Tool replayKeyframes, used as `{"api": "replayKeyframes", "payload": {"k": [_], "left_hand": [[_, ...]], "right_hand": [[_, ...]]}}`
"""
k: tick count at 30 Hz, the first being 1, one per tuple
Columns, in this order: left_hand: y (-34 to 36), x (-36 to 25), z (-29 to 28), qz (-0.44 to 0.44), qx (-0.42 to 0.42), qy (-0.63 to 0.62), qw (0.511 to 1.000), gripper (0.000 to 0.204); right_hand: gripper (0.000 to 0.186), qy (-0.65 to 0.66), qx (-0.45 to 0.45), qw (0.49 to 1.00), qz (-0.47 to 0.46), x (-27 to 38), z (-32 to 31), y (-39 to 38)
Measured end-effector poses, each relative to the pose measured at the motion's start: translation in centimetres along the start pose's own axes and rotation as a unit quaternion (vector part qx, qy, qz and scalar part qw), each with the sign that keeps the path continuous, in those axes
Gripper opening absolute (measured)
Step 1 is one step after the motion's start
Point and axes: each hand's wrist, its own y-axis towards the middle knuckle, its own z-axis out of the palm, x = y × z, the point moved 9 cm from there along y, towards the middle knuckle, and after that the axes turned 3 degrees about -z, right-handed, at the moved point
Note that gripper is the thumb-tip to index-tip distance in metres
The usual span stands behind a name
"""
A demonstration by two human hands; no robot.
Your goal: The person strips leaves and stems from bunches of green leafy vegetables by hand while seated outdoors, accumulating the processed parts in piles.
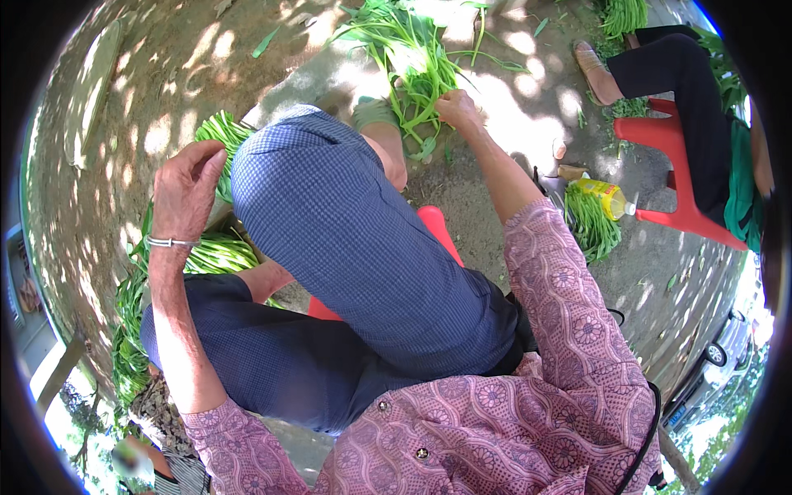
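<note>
Trouble could come first from the largest thing in play, the loose heap of greens (412, 62), spread across the ground (181, 78) at the top centre of the frame: stems are crossed every which way, and if one were drawn out fast, its neighbours could be dragged along or snapped. Right against the heap's lower left side the covered foot (377, 113) is planted; should it slide, leaves could be crushed. Over at the left, the upper bundle (219, 128) is partly hidden by the raised knee (276, 165), and by a swing of that leg its order could be spoiled.

Now the hands! The right grip (459, 110) is curled at the heap's lower right edge; whether stems are pinched cannot be told. The left grip (183, 190) is loosely bent beside the upper bundle, no stem seen in it, its closure impossible to judge.

And the look: the heap is bright green, long-stemmed and tangled, its middle bleached by sun. In the bundle, slim stems are lined up neatly. Smallest of all, a single loose leaf (265, 43) is left lying at the upper left.
</note>
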Motion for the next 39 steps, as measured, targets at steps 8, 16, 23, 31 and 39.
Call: {"api": "replayKeyframes", "payload": {"k": [8,16,23,31,39], "left_hand": [[0.5,0.1,0.4,-0.002,0.014,0.006,1.0,0.022],[1.1,-0.5,2.2,0.008,0.06,-0.006,0.998,0.02],[1.3,-1.6,3.4,0.022,0.09,-0.006,0.996,0.019],[0.0,-1.5,2.0,-0.015,0.091,0.015,0.996,0.019],[0.7,-1.2,3.1,0.031,0.096,0.018,0.995,0.019]], "right_hand": [[0.026,0.017,-0.122,0.989,0.075,1.8,-0.4,-0.3],[0.029,0.151,-0.201,0.967,-0.054,3.3,-3.5,-1.5],[0.03,0.258,-0.186,0.946,-0.069,0.1,-6.6,4.3],[0.041,0.132,-0.108,0.985,0.019,1.9,-4.4,6.8],[0.033,0.012,-0.132,0.991,-0.005,2.3,-4.1,7.1]]}}
